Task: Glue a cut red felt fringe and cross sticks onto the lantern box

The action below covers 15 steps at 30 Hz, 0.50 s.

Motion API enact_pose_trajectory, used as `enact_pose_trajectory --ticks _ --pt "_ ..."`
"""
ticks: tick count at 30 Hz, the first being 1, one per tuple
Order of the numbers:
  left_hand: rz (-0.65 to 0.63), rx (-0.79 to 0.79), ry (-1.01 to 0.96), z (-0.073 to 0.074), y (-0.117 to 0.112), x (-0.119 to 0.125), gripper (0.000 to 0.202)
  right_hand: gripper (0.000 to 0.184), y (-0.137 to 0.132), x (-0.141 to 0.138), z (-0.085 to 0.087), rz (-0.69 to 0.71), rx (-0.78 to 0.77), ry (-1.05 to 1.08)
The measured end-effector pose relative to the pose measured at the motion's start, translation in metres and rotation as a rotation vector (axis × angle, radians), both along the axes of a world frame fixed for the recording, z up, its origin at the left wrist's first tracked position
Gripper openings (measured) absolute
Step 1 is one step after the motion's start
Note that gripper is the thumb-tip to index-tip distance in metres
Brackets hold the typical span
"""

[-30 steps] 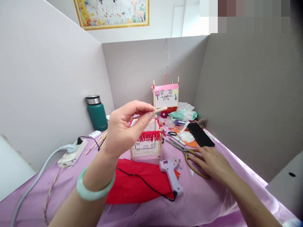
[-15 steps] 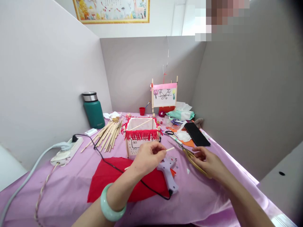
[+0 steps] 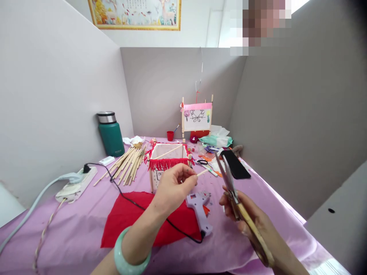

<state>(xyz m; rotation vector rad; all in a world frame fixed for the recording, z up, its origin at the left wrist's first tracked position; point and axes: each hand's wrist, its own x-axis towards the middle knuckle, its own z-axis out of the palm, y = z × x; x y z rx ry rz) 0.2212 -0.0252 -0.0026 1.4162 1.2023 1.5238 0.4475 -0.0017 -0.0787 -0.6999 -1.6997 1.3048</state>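
Note:
Between thumb and fingertips, my left hand [image 3: 174,183] pinches a thin wooden stick [image 3: 203,172], whose pale end points right. My right hand [image 3: 249,214] grips scissors [image 3: 229,183] with yellowish handles; their blades point up and are spread slightly apart, a short way right of the stick. Behind my left hand stands a small box frame [image 3: 156,173] of sticks and drawn-on white panels, edged with red fringe [image 3: 163,164]. Below my hands, a lilac glue gun [image 3: 199,212] lies partly on a red cloth [image 3: 126,217]. The left hand hides part of the box.
Many wooden sticks [image 3: 129,164] lie left of the box, near a green bottle [image 3: 110,133] and a power strip [image 3: 77,187]. A black cable [image 3: 126,196] crosses the red cloth. At right is a phone [image 3: 235,164]; behind stands a decorated frame [image 3: 197,117]. Grey partitions [image 3: 177,76] enclose the table.
My right hand has lifted the scissors off the table and turned their blades upward. My left hand still pinches the stick, nearly in place. The view has shifted slightly.

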Motion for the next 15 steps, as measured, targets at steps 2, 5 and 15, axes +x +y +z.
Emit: enact_pose_trajectory --ticks 2,5,15 --pt "0.029 0.027 -0.006 0.004 -0.002 -0.001 0.011 0.075 -0.002 0.0 0.004 -0.006 0.021 -0.081" --pt "0.059 0.091 0.018 0.008 -0.006 -0.001 0.01 0.083 -0.006 -0.004 0.008 -0.003 0.003 -0.157" --pt "0.069 0.223 0.143 0.003 -0.009 0.001 0.007 0.074 -0.015 -0.042 0.023 -0.049 -0.032 -0.145"
